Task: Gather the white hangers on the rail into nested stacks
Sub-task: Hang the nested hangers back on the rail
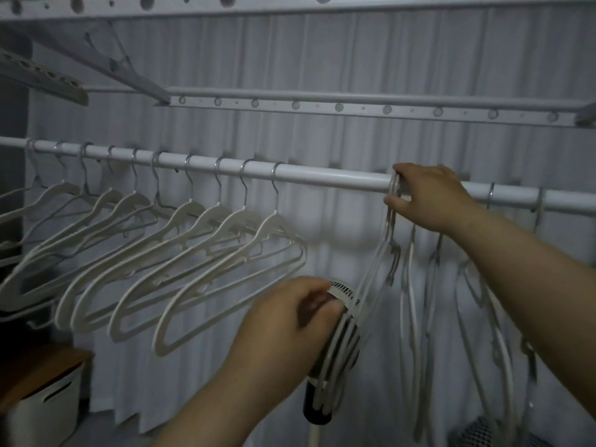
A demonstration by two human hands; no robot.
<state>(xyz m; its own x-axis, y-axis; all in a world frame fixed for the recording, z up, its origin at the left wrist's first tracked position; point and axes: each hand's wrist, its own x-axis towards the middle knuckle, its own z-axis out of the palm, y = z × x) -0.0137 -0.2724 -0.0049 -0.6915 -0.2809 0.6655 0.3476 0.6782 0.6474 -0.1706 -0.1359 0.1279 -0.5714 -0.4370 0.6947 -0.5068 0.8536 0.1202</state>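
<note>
**Nested stack held at both ends, mid-rail**

The nested stack [335, 366] of white hangers hangs from the rail [322, 175] a little right of its middle, bodies pressed close and slanting down to your left; your right hand [429, 195] is curled over the bunched hooks where they meet the rail, thumb beneath and fingers on top; your left hand [287, 321] pinches the lower arms of the same stack between thumb and curled fingers.

To the left a row of separate hangers [190, 211] sits along the rail, each hook apart from the next, all bodies angled the same way; to the right, behind your forearm, more loose hangers [411, 317] dangle edge-on, blurred.

Just behind the stack stands a dark cylinder [314, 411]; what it is you cannot tell. A pleated pale curtain [322, 59] fills the back; a perforated bar [354, 108] runs above the rail; a white bin [48, 408] sits at lower left.
</note>
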